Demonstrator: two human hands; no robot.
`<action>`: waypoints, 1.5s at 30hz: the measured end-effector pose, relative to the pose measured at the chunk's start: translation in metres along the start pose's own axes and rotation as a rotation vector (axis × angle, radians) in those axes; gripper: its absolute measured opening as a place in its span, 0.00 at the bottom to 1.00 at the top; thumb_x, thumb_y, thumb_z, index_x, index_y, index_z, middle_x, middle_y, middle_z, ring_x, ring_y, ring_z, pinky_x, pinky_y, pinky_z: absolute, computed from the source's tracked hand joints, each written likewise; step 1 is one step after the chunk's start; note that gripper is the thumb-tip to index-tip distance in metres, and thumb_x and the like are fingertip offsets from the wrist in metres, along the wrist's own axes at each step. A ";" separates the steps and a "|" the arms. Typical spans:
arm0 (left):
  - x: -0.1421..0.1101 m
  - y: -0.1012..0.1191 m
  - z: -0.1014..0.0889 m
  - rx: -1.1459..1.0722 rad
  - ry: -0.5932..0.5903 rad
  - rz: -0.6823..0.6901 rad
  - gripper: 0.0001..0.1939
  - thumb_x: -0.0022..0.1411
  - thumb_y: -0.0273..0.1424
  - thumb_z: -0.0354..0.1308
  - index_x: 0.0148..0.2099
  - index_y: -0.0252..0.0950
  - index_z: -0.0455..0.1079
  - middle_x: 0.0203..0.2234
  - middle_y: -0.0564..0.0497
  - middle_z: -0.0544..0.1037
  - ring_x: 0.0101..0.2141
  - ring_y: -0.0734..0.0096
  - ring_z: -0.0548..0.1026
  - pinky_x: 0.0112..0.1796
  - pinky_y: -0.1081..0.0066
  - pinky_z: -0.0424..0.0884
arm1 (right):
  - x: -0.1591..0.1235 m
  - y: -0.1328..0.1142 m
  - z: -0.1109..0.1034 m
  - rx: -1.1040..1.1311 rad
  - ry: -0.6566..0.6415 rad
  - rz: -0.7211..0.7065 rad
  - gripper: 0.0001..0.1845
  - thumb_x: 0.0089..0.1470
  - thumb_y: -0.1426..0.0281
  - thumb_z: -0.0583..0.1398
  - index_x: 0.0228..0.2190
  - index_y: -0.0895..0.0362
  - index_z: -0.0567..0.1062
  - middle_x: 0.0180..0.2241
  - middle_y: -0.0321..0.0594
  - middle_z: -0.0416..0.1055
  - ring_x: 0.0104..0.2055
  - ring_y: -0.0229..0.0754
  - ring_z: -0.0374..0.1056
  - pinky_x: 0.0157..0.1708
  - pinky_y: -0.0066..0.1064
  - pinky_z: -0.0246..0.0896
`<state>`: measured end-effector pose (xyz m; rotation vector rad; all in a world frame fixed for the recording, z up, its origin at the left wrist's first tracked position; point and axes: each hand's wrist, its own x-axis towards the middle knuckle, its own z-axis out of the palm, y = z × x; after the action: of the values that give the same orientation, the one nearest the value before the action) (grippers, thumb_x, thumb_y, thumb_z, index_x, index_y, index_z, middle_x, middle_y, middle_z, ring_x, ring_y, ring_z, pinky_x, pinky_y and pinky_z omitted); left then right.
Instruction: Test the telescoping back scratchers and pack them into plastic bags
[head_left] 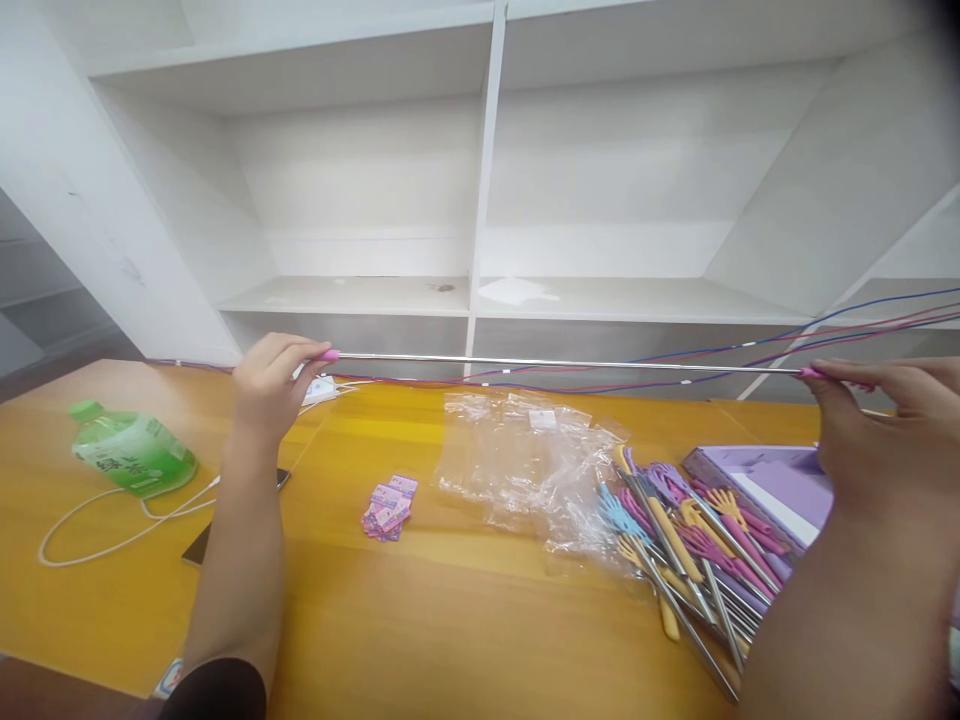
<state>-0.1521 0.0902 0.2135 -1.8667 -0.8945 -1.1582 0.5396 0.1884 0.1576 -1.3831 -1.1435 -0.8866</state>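
Observation:
A telescopic back scratcher (525, 362) with a thin metal rod is stretched out level above the table. My left hand (274, 385) pinches the pink end of it on the left. At the other end, my right hand (885, 410) grips the pink head, partly hidden by my fingers. Below my right forearm lies a pile of back scratchers (690, 540) in pink, purple, yellow and blue, with metal rods and hand-shaped heads. Clear plastic bags (517, 460) are spread beside the pile. A small stack of pink and purple cards (390, 508) lies between my arms.
A green bottle (135, 450) lies tilted at the left near a white cable (75, 560). My left forearm partly covers a dark phone (196, 545). A purple box (765, 475) stands at the right. White shelves (360, 295) and blue and red cables (750, 345) run behind the table.

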 end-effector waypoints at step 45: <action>0.006 0.100 0.055 -0.126 -0.078 0.047 0.05 0.73 0.25 0.62 0.48 0.39 0.75 0.35 0.49 0.84 0.35 0.67 0.78 0.37 0.65 0.73 | -0.051 -0.203 -0.045 0.355 -0.275 -0.660 0.08 0.68 0.72 0.62 0.33 0.52 0.74 0.31 0.39 0.70 0.36 0.43 0.60 0.40 0.36 0.58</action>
<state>-0.0432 0.0916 0.1787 -2.0364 -0.8320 -1.1423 0.3350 0.1272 0.1704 -0.8504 -1.9272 -0.8953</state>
